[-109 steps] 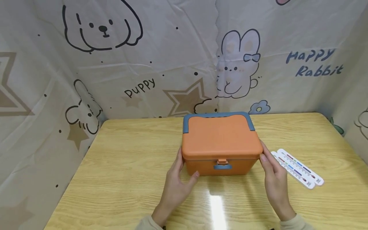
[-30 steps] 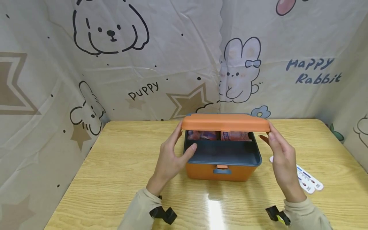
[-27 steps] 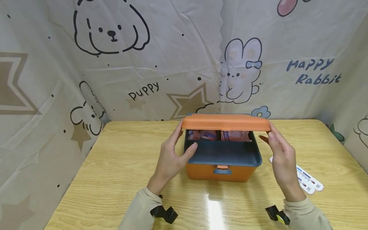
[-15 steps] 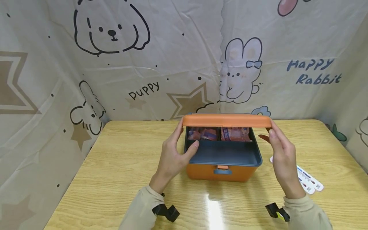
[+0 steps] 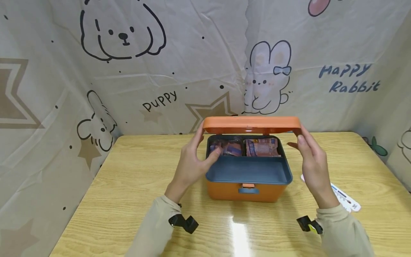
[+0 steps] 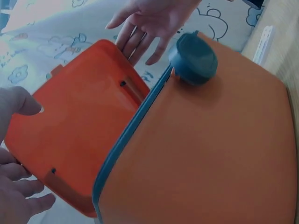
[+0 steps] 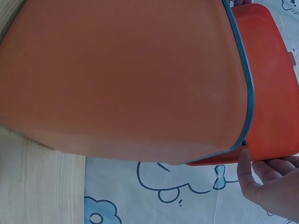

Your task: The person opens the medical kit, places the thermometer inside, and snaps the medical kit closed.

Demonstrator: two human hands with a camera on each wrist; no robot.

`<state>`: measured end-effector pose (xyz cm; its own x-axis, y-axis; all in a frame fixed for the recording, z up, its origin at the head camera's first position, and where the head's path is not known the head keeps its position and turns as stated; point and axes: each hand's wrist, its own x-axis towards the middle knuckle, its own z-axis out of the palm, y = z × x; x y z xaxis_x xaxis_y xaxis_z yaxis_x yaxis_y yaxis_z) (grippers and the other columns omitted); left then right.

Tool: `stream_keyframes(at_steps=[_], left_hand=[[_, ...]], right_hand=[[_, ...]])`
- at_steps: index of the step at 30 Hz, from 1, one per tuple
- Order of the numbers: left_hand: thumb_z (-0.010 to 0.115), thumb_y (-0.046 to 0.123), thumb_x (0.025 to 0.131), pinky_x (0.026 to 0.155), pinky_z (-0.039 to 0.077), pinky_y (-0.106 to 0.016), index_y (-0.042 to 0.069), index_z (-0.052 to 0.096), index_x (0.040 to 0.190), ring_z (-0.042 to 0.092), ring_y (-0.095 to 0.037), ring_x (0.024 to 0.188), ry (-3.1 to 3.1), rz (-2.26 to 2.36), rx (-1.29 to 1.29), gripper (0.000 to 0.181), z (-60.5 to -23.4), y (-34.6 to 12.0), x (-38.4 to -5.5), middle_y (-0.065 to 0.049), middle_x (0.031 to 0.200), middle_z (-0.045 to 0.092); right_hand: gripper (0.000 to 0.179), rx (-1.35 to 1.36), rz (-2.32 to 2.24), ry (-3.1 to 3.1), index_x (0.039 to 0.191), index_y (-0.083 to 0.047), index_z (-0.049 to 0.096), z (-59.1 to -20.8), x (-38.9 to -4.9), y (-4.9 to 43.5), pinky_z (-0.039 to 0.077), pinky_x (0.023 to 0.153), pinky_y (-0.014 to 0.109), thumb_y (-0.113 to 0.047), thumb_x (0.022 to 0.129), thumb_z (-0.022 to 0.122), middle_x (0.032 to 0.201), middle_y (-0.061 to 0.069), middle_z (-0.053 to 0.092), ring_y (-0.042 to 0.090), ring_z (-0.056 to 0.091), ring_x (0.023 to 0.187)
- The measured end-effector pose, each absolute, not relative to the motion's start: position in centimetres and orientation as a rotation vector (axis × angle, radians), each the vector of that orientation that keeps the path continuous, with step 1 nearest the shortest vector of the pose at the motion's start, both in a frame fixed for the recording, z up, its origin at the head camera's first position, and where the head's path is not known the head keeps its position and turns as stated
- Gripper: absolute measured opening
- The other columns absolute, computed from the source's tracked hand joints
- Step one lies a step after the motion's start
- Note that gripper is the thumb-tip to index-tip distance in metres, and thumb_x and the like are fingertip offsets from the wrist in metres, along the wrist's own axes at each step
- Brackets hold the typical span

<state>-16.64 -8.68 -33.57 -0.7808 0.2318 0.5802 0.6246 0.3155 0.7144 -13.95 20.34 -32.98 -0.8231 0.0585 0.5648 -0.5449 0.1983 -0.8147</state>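
An orange storage box [image 5: 221, 191] with a dark blue inner tray [image 5: 248, 169] stands with its orange lid [image 5: 250, 123] tilted up on its back hinges. Fingers of my left hand [image 5: 192, 160] touch the lid's left edge; the thumb stretches out in front of the tray. At the lid's right edge are the fingers of my right hand [image 5: 314, 164], its thumb pointing up. The left wrist view shows the lid's red-orange inside [image 6: 88, 116] between both hands. Pink wrapped packets [image 5: 261, 147] lie in the rear right compartment, smaller clear-wrapped ones [image 5: 232, 148] in the rear left.
A blue latch [image 5: 248, 191] sits on the box's front. White ruler-like strips [image 5: 346, 200] with coloured marks lie on the wooden table [image 5: 138, 171], partly behind the right hand. Behind the table hangs a cloth [image 5: 179, 43] with cartoon prints.
The lid was closed at first; both hands have raised it by its sides. In the last half second it tilts further up and back, showing more of the rear compartments.
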Motion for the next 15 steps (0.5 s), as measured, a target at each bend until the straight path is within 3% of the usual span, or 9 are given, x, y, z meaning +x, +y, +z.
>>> stream_keyframes(at_steps=[11,15], left_hand=[[0.070,0.029,0.088,0.111,0.031,-0.048,0.022,0.000,0.157,0.025,-0.023,0.143,-2.429,-1.466,-0.740,0.099,-34.5,-8.7,-18.6,-0.003,0.158,0.022],[0.071,0.032,0.086,0.110,0.030,-0.052,0.026,-0.002,0.156,0.023,-0.024,0.144,-2.449,-1.468,-0.741,0.102,-34.9,-8.5,-19.1,-0.006,0.159,0.020]], right_hand=[[0.047,0.488,1.569,-2.160,0.152,-0.016,0.030,-33.0,-15.1,20.8,0.042,0.094,0.016,-0.014,0.106,0.036,0.153,0.011,0.036,0.015,0.037,0.136],[0.052,0.515,1.552,-2.260,0.155,-0.023,0.020,-33.2,-15.6,21.0,0.040,0.093,0.013,-0.016,0.106,0.036,0.155,0.011,0.030,0.022,0.032,0.140]])
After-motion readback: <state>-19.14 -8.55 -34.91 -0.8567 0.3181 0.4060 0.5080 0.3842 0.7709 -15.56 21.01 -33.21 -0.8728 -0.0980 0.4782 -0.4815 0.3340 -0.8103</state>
